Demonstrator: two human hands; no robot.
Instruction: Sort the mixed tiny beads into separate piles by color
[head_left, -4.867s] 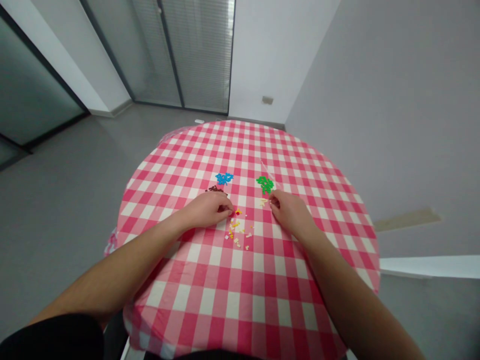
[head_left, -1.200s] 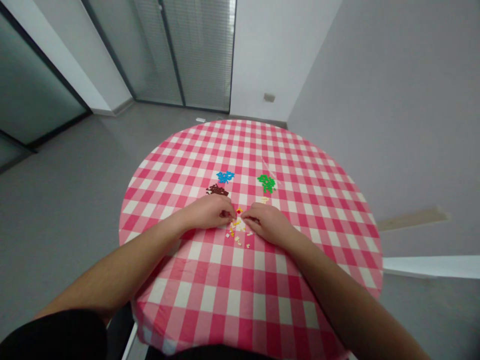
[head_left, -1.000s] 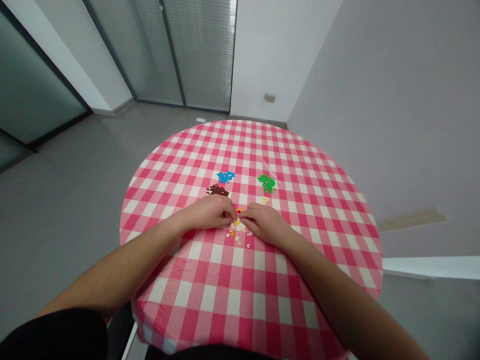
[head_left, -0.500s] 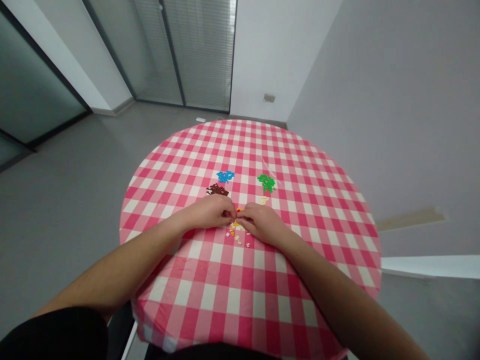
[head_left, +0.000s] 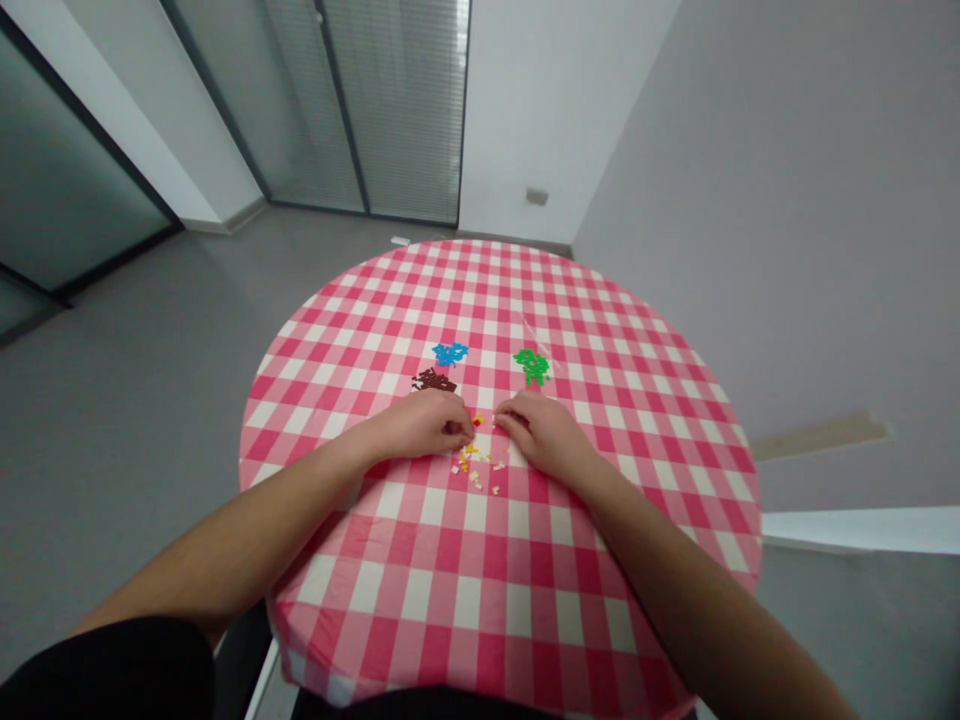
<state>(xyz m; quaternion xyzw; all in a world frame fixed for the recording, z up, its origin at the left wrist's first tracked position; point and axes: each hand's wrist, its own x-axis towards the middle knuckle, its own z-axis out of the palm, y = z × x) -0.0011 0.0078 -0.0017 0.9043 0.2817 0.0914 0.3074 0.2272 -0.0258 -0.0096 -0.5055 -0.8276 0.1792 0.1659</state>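
My left hand (head_left: 429,424) rests low over the table with its fingers curled into a pinch; whatever it holds is too small to make out. Close to those fingertips lies a small red and yellow piece (head_left: 478,421). Across a narrow gap is my right hand (head_left: 541,430), fingertips drawn together near a tiny pale bit I cannot name. Small yellow pieces (head_left: 466,455) and white pieces (head_left: 475,480) are scattered on the cloth just below and between the hands. Just behind my left hand sits a pile of dark brown pieces (head_left: 435,380).
A round table with a red and white checked cloth (head_left: 495,600) fills the middle. Farther back are a pile of blue pieces (head_left: 449,354) and a pile of green pieces (head_left: 532,366). A grey wall (head_left: 810,250) stands to the right.
My right hand has moved away from my left fingertips, to the right and slightly back, uncovering the red and yellow piece. My left hand has stayed nearly still.
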